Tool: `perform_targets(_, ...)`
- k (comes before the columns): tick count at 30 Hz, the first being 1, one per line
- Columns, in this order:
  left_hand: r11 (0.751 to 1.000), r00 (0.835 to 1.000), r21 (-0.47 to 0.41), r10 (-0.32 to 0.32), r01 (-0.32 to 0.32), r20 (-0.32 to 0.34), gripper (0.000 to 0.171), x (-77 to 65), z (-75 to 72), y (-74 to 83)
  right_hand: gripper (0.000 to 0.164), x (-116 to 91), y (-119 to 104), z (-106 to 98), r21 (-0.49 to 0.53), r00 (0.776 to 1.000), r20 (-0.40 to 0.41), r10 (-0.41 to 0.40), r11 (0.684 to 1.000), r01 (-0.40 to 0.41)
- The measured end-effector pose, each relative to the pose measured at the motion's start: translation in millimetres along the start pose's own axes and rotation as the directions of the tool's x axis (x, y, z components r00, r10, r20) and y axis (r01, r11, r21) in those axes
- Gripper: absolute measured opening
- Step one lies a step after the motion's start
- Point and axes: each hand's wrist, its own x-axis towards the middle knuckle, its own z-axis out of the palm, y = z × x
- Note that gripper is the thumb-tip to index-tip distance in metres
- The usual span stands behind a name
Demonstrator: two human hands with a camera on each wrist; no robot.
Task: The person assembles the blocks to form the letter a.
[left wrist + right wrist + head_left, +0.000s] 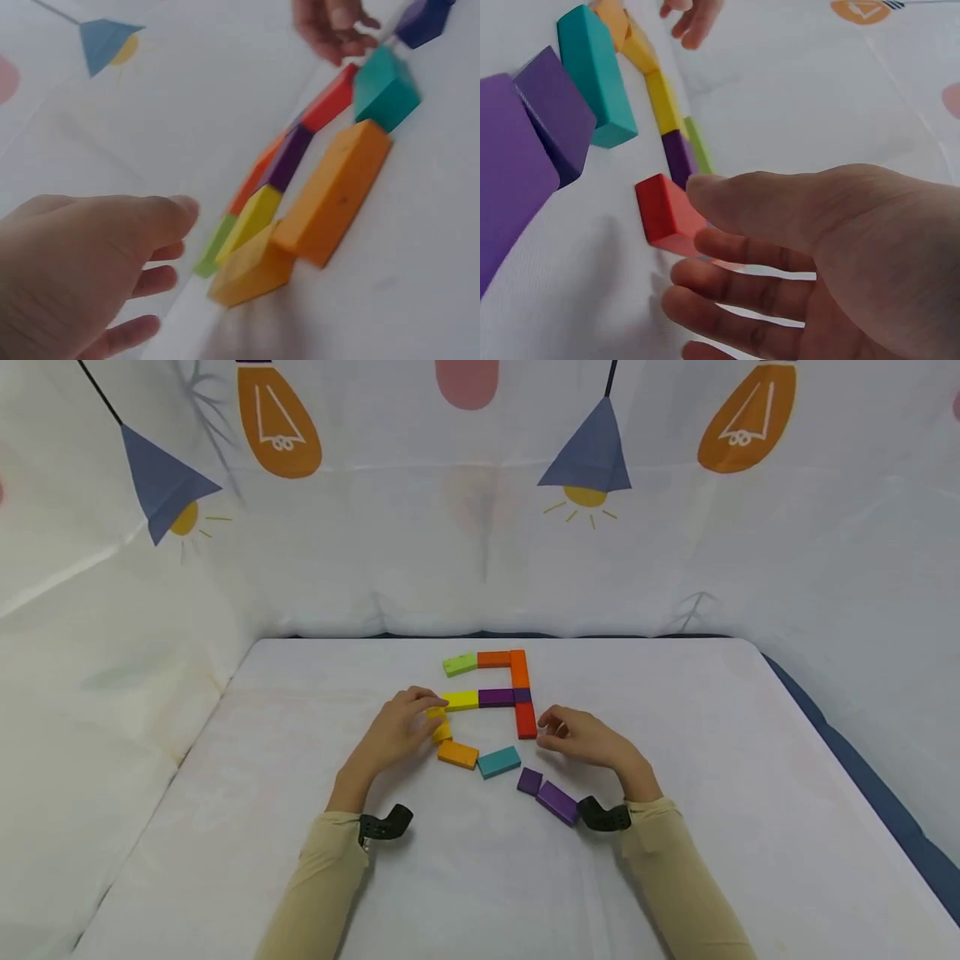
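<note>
Flat coloured blocks form a broken chain on the white table. My left hand point(399, 732) hovers at its left side, fingers loosely bent, beside the yellow block point(461, 700) and the amber block point(442, 732). In the left wrist view, a gap separates the thumb from the blocks and nothing is held. On the other side, my right hand point(585, 739) is nearest the red block point(527, 721); its fingers are relaxed and hold nothing. The right wrist view shows the thumb overlapping the red block point(660, 214); whether they touch, I cannot tell.
An orange block point(457, 754), a teal block point(499, 762) and two purple blocks point(557, 802) curve along the near side. Light green point(460, 665), orange point(493, 659) and purple point(496, 697) blocks lie farther back. A cloth wall point(480, 560) with printed lamps stands behind the table.
</note>
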Motion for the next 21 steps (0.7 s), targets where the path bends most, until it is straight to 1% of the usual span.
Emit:
perform_targets(4,0.998,0.997,-0.043,-0.034,0.037,0.067,0.032,-5.4,-13.2,-13.3,0.033,-3,-7,2,0.013,0.997,0.043,-0.057,0.998,0.057)
perform_targets(7,0.996,0.994,-0.079,-0.034,0.043,0.106,0.033,-7.8,-17.4,-18.4,0.033,-9,-12,8,0.020,0.996,0.056,-0.064,0.998,0.063)
perform_targets(9,0.994,0.993,-0.100,-0.025,0.036,0.118,0.033,-8.4,-17.5,-21.2,0.033,-13,-13,13,0.019,0.997,0.053,-0.063,0.998,0.062)
perform_targets(12,0.991,0.991,-0.127,-0.024,0.040,0.128,0.034,-8.6,-17.3,-22.1,0.037,-21,-15,23,-0.007,0.998,0.041,-0.037,0.999,0.037)
perform_targets(16,0.991,0.991,-0.129,-0.028,0.045,0.128,0.035,-7.3,-14.9,-22.2,0.042,-30,-14,33,-0.079,1.000,0.011,-0.008,0.997,0.009)
perform_targets(19,0.992,0.992,-0.125,-0.019,0.035,0.127,0.035,-5.8,-12.2,-20.6,0.044,-34,-14,37,-0.117,1.000,-0.013,-0.017,0.993,0.016)
perform_targets(21,0.990,0.990,-0.138,-0.001,0.021,0.143,0.036,-4.4,-10.1,-17.3,0.044,-35,-15,38,-0.137,0.999,-0.020,-0.026,0.990,0.023)
